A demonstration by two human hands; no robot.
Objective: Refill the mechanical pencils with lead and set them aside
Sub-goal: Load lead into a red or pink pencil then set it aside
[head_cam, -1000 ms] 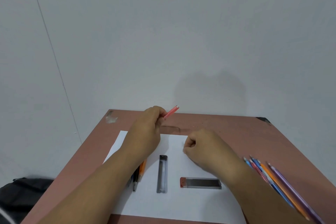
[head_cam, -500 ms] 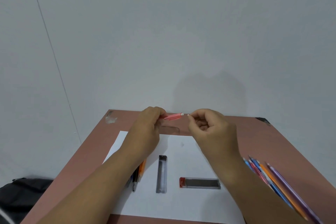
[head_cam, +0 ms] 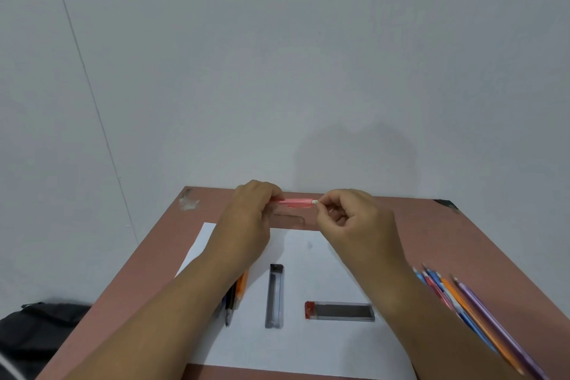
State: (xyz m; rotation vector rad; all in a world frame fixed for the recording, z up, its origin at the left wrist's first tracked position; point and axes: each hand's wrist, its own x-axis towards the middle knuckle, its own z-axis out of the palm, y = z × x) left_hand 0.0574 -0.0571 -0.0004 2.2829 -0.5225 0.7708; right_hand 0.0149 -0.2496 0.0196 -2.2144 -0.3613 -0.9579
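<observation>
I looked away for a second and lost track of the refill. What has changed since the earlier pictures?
The right hand rose from the paper to the white end of the pink pencil and now pinches there. The left hand tipped the pencil from slanting up to nearly level. Both lead cases and both pencil groups stayed put.

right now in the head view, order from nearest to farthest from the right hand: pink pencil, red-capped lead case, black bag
1. pink pencil: pinched at its white tip by the right hand.
2. red-capped lead case: on the paper, nearer the camera.
3. black bag: far left, off the table.
</observation>
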